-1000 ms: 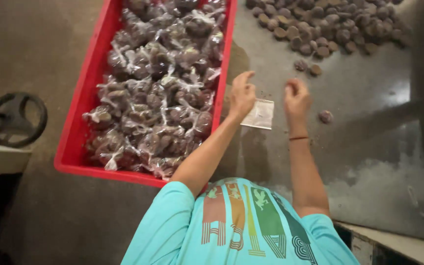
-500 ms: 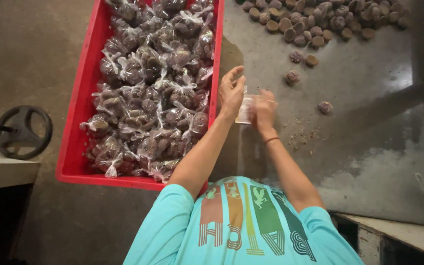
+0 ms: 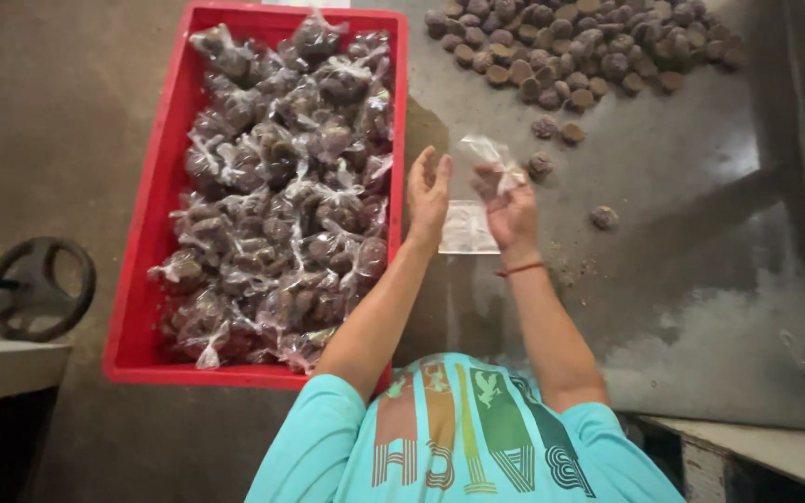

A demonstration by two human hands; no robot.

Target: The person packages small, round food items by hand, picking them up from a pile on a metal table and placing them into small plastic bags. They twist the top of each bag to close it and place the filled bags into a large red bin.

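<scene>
Right hand (image 3: 511, 207) lifted clear bag (image 3: 488, 154), now pinched in fingers (image 3: 500, 182); left hand (image 3: 428, 191) beside.

The red crate (image 3: 156, 233) hides its own floor under the heaped bags (image 3: 281, 196), whose contents blur behind crinkled plastic. The pile of brown discs (image 3: 579, 47) runs off the top edge. The right hand (image 3: 512, 210) covers part of the flat bag stack (image 3: 466, 228).

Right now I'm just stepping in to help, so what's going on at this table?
A person in a turquoise shirt is bagging small brown round pieces. The right hand holds up a small clear plastic bag; the left hand is open beside it. More flat bags lie beneath. Loose pieces are heaped ahead, and filled, tied bags fill the red crate on the left.
</scene>
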